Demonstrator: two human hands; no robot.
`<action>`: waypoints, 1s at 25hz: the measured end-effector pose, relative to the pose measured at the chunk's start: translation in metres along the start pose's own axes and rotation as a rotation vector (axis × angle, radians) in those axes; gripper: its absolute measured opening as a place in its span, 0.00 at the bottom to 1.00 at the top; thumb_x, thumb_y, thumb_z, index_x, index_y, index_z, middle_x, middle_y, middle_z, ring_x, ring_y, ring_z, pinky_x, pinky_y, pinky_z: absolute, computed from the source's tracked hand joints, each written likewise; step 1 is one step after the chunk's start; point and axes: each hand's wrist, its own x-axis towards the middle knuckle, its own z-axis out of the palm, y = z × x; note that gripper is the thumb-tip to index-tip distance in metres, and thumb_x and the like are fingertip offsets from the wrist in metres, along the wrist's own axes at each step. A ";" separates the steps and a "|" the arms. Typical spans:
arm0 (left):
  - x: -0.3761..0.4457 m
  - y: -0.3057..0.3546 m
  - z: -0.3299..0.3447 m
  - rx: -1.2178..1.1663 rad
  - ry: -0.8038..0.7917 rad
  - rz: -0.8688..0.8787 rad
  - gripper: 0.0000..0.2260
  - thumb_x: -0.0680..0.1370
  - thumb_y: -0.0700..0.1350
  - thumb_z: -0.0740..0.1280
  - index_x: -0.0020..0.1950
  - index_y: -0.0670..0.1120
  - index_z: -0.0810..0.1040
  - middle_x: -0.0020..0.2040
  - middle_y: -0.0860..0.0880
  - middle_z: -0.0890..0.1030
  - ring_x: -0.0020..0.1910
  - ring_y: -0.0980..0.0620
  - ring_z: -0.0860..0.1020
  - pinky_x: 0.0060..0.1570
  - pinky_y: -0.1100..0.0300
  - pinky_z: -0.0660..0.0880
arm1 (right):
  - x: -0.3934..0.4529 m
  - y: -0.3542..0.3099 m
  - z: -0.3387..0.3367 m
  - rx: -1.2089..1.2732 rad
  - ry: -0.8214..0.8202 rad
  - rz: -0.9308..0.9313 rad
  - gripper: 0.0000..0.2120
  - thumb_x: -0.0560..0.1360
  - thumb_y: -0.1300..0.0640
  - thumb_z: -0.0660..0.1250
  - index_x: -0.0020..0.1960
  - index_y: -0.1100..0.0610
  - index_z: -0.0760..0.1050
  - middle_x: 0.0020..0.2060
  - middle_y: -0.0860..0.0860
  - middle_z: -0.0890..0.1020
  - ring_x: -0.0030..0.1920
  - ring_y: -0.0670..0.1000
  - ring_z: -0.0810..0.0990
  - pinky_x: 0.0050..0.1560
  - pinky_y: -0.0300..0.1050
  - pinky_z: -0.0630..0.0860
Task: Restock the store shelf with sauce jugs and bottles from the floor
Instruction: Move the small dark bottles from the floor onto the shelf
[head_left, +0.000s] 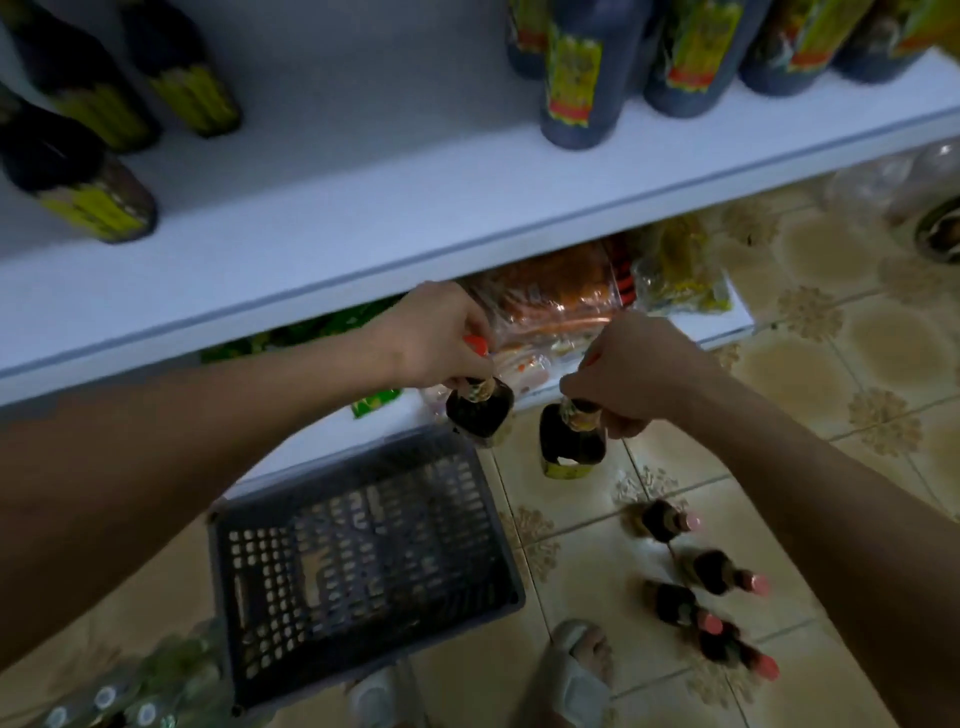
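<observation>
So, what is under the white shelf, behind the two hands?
Under the white shelf lie orange packets, yellow packets and green packets. The shelf hides whatever lies farther back.

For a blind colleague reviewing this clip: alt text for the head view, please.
Seen from above, the left hand and right hand each grip a dark sauce bottle by the neck below a white shelf. More bottles stand on the tiled floor beside a grey crate.

Dim light is falling on a beige patterned tile floor (857, 353) (glossy, reflecting) beneath white shelving (363, 208).
</observation>
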 end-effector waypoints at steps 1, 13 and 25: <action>-0.007 0.000 -0.021 0.010 0.005 0.007 0.08 0.72 0.46 0.73 0.50 0.48 0.86 0.37 0.54 0.81 0.36 0.57 0.78 0.37 0.72 0.72 | -0.004 -0.017 -0.015 -0.002 0.013 -0.024 0.16 0.73 0.53 0.71 0.38 0.67 0.82 0.25 0.57 0.83 0.28 0.55 0.85 0.39 0.51 0.85; -0.078 -0.032 -0.218 -0.347 0.251 -0.234 0.04 0.75 0.35 0.69 0.45 0.36 0.83 0.35 0.43 0.86 0.39 0.47 0.86 0.44 0.56 0.84 | -0.033 -0.224 -0.101 -0.185 0.286 -0.295 0.17 0.69 0.49 0.69 0.31 0.62 0.75 0.23 0.54 0.75 0.25 0.54 0.70 0.29 0.41 0.68; -0.069 -0.104 -0.241 -0.377 0.466 -0.415 0.11 0.78 0.40 0.69 0.54 0.32 0.80 0.46 0.34 0.84 0.44 0.40 0.85 0.52 0.47 0.82 | 0.036 -0.296 -0.064 -0.158 0.342 -0.356 0.16 0.72 0.46 0.71 0.39 0.57 0.71 0.38 0.54 0.76 0.43 0.58 0.75 0.40 0.43 0.69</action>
